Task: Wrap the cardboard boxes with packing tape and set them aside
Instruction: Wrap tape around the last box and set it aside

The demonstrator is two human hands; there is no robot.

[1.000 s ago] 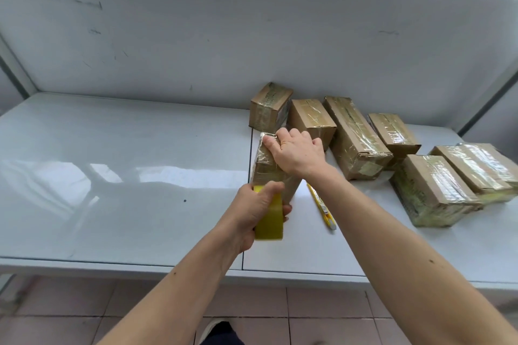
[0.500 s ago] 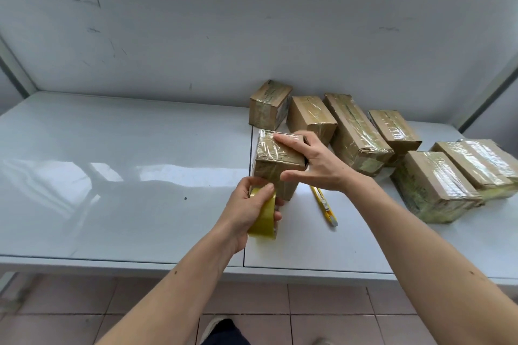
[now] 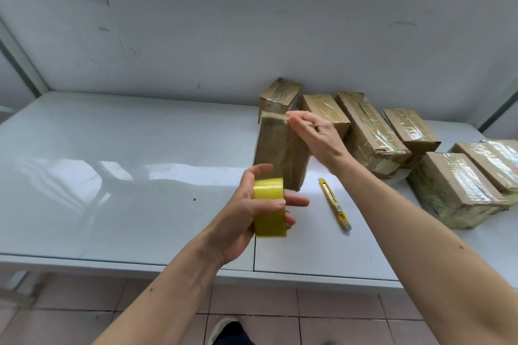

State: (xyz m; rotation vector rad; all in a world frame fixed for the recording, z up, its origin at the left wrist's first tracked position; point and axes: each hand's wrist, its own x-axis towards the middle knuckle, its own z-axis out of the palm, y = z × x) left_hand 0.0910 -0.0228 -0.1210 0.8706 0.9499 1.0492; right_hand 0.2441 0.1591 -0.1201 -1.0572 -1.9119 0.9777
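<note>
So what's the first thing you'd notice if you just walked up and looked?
The bright yellow tape roll gripped in the left hand, near the table's front edge. Just behind it stands a tall cardboard box, with the right hand blurred at its top. A yellow utility knife lies beside it, and taped boxes crowd the right.

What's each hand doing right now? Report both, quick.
Left hand: fingers curled round the yellow tape roll.
Right hand: fingers pinching the tape end at the top of the upright box.
</note>
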